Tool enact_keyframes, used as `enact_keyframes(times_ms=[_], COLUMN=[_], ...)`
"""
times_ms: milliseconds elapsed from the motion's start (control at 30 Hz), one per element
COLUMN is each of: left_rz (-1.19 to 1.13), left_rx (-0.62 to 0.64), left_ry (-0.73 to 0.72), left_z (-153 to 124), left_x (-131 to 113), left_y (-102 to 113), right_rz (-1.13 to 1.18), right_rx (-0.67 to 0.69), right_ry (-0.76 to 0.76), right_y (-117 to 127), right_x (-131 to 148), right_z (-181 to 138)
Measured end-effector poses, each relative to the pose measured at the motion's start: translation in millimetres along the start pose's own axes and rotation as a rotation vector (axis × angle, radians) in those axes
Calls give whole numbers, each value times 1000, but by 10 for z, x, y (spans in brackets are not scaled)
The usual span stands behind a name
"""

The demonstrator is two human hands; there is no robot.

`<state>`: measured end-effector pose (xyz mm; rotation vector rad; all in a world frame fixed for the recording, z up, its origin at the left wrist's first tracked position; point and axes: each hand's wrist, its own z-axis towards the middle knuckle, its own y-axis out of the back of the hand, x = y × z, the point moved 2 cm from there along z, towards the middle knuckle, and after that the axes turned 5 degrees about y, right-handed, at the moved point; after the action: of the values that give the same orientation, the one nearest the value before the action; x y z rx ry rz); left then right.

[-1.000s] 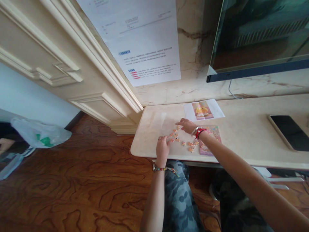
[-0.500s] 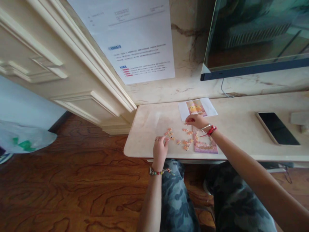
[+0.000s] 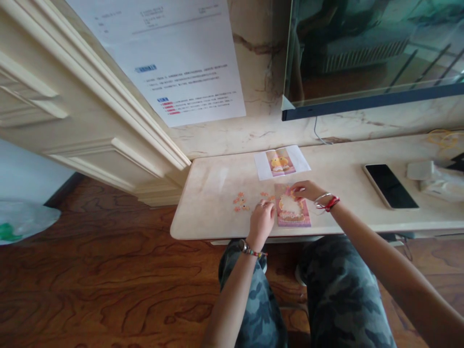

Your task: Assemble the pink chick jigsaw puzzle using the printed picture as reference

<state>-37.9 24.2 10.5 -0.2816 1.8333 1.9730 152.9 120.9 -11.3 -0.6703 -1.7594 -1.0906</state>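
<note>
A small pink jigsaw puzzle [image 3: 294, 223] lies on the light tabletop, its border laid around a pale open middle. My right hand [image 3: 307, 190] is over its upper right part, thumb and fingers pinched on what looks like a puzzle piece, mostly covered by the fingertips. Just left of the puzzle, my left hand [image 3: 262, 218] rests low with curled fingers; whatever they hold is hidden. Loose orange-pink puzzle pieces [image 3: 241, 202] are scattered farther left, and a few more show above the left hand. Behind the puzzle lies a paper with a printed yellow picture [image 3: 282, 162].
A phone [image 3: 390, 186] lies to the right, with a white packet [image 3: 440, 181] beyond it. A screen [image 3: 362, 104] overhangs the back of the table. A printed sheet [image 3: 203, 92] hangs on the wall beside a cream panelled pillar [image 3: 145, 164].
My right hand has moved from above the loose pieces to the puzzle's upper right. My left hand has moved right, from the left pile to beside the puzzle. The view has shifted right.
</note>
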Motion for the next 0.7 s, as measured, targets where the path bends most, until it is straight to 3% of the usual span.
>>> enact_keyframes(times_ms=[167, 400, 533, 700], left_rz=[24, 12, 47, 100], left_rx=[7, -5, -3, 25], left_ry=[-7, -104, -156, -156], left_z=[54, 186, 195, 184], left_x=[-29, -124, -161, -206], left_y=[-9, -79, -138, -175], right_rz=[214, 58, -214, -655], right_rx=[-166, -290, -270, -259], right_ry=[-124, -115, -120, 49], right_y=[-100, -153, -180, -172], right_x=[-50, -42, 36, 134], right_z=[-88, -104, -152, -208])
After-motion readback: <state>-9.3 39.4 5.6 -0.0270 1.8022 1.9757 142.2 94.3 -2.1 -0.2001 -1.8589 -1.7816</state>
